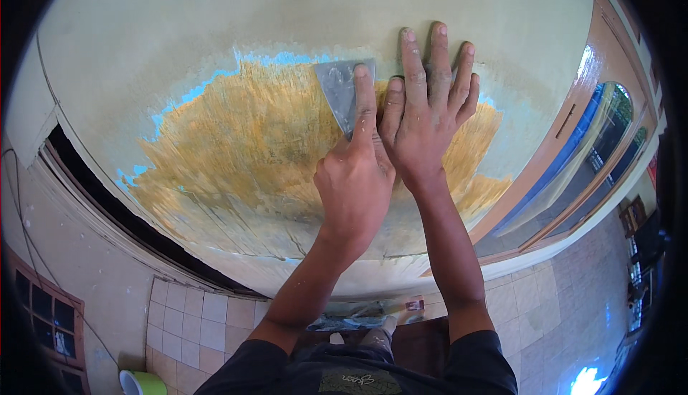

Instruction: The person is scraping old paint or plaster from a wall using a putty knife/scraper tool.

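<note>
Head view: the grey scraper (337, 88) is set against the wall (208, 19) at the ochre patch's (236, 144) upper border, its narrow end clamped in the curled fingers of the left hand (355, 189), index laid along its face. The right hand (423, 126) is placed just beside, fingers spread. Light, stiff handling is expected; grip should be taken low, clear of the wide edge.

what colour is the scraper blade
The scraper blade is grey with pale smears, seen best in the head view.
</note>
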`<state>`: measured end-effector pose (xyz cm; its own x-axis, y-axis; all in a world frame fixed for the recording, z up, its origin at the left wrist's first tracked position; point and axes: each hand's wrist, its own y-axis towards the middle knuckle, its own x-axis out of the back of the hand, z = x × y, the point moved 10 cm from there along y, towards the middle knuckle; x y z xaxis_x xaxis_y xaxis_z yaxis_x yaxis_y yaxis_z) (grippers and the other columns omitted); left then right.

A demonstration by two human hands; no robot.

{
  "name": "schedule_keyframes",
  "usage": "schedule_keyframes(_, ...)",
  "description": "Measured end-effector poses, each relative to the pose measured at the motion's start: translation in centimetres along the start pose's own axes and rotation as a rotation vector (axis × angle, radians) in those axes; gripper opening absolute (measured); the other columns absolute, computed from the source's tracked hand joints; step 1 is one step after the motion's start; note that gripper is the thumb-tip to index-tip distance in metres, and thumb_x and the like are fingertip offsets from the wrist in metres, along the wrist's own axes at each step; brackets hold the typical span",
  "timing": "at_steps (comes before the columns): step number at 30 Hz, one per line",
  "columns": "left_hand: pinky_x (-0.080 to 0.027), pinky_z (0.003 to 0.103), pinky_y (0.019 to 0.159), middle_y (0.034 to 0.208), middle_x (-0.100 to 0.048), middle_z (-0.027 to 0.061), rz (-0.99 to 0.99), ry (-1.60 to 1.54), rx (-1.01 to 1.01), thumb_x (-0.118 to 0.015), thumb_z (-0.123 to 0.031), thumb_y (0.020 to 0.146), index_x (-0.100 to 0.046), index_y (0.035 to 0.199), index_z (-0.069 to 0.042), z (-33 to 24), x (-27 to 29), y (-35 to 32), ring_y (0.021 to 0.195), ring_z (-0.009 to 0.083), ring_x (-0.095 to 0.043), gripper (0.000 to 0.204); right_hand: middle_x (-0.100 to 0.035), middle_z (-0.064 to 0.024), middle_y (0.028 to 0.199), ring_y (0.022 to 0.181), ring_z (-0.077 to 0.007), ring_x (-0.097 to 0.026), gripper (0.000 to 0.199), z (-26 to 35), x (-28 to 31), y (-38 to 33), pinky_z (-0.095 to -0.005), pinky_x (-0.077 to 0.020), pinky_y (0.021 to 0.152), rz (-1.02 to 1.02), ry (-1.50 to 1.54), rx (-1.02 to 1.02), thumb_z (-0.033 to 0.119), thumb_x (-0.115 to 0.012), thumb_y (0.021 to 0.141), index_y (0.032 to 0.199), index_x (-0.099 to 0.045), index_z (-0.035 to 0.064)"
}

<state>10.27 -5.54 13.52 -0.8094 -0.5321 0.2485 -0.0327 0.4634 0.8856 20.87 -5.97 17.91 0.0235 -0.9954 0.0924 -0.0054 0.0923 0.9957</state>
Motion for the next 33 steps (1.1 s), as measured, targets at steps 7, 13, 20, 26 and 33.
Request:
schedule_keyframes(7, -0.052, 0.039, 0.053, 0.072, -0.068, 0.0147, 0.031, 0.003, 0.033, -0.068, 0.005, 0.076, -0.034, 0.158, -0.010, -0.2, -0.5, -0.2, 0.053, 0.0276, -0.064, 0.090, -0.040, -0.0084, 0.160, 0.151, -0.0365, -0.024, 0.047, -0.8, -0.1, -0.2, -0.0506, -0.0086, 0.121, 0.000, -0.004, 0.000, 0.028, -0.042, 0.101, 0.145, -0.057, 0.0199)
schedule_keyframes(13, -0.052, 0.038, 0.053, 0.069, -0.066, 0.0133, 0.071, 0.044, 0.068, -0.067, 0.006, 0.075, -0.034, 0.158, -0.011, 0.5, -0.9, -1.3, 0.052, 0.0272, -0.063, 0.091, -0.041, -0.0082, 0.160, 0.151, -0.0362, -0.024, 0.047, -1.0, 0.2, 0.0, -0.0500, -0.0091, 0.121, -0.004, -0.003, 0.004, 0.028, -0.042, 0.101, 0.145, -0.057, 0.0201)
schedule_keyframes(20, -0.052, 0.038, 0.053, 0.069, -0.066, 0.0131, 0.043, 0.068, 0.015, -0.067, 0.007, 0.076, -0.033, 0.159, -0.013, -0.2, -0.1, -0.1, 0.051, 0.0276, -0.063, 0.091, -0.041, -0.0082, 0.159, 0.151, -0.0358, -0.025, 0.046, -1.0, 0.5, 0.3, -0.0499, -0.0090, 0.121, -0.005, 0.008, -0.004, 0.027, -0.043, 0.101, 0.144, -0.058, 0.0201)
schedule_keyframes(26, -0.053, 0.038, 0.055, 0.070, -0.066, 0.0144, 0.023, -0.008, 0.001, -0.066, 0.008, 0.077, -0.037, 0.157, -0.011, -0.2, 0.3, 0.2, 0.053, 0.0283, -0.064, 0.087, -0.042, -0.0082, 0.159, 0.151, -0.0360, -0.025, 0.046, -0.9, 0.5, 0.3, -0.0497, -0.0090, 0.121, -0.006, 0.003, -0.005, 0.028, -0.043, 0.101, 0.144, -0.058, 0.0203)
schedule_keyframes(33, -0.054, 0.039, 0.056, 0.073, -0.067, 0.0159, 0.050, -0.004, 0.038, -0.065, 0.007, 0.080, -0.037, 0.157, -0.010, 0.1, -0.1, 0.4, 0.054, 0.0291, -0.064, 0.083, -0.041, -0.0081, 0.159, 0.150, -0.0360, -0.026, 0.046, -1.0, 0.3, 0.2, -0.0499, -0.0097, 0.121, 0.001, -0.002, 0.001, 0.028, -0.043, 0.102, 0.144, -0.058, 0.0211)
